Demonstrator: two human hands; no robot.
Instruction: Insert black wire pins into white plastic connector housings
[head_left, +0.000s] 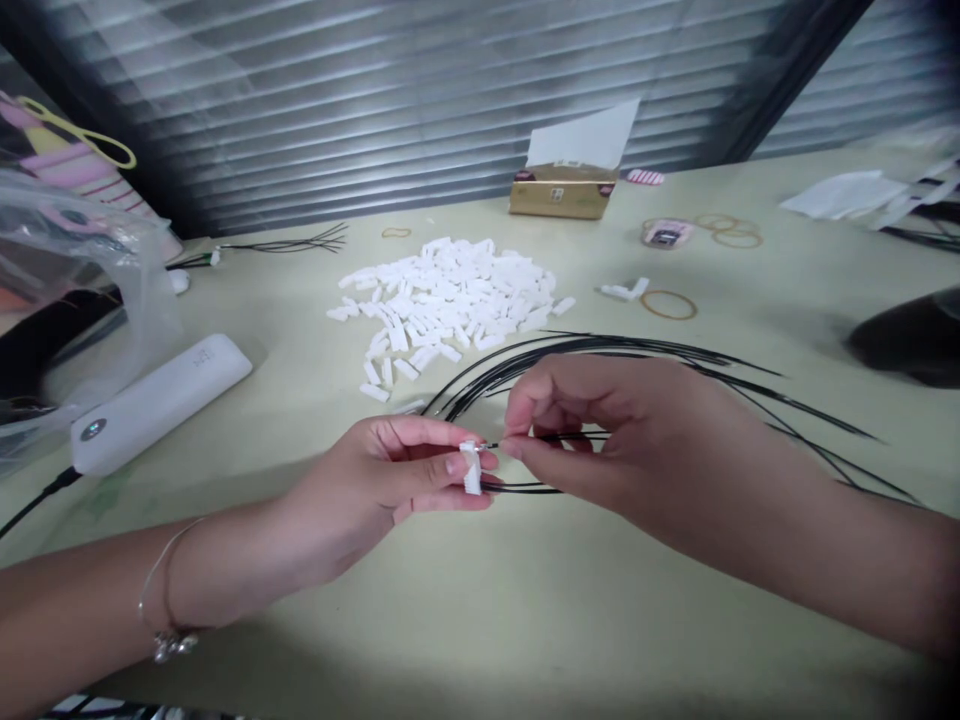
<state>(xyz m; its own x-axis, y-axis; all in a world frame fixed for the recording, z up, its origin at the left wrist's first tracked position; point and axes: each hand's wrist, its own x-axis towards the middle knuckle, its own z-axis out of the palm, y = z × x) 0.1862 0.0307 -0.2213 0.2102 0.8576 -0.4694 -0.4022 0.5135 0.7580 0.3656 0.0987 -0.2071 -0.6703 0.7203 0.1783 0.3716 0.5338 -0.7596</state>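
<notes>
My left hand (420, 470) grips a small white connector housing (472, 468) between thumb and fingers. Thin black wires (525, 489) run out of the housing's lower part toward the right. My right hand (577, 420) is closed in a pinch on a black wire (492, 446), whose tip is at the upper end of the housing. Whether that tip is inside the housing I cannot tell. Behind my hands lies a curved bundle of black wires (585, 343). Beyond it a heap of white connector housings (465, 295) covers part of the table.
A white power bank (161, 405) with a black cable lies at the left, beside a clear plastic bag (142, 270). A gold tissue box (562, 193) stands at the back. Rubber bands (669, 304) lie at the right, and a dark object (911, 338) sits at the right edge.
</notes>
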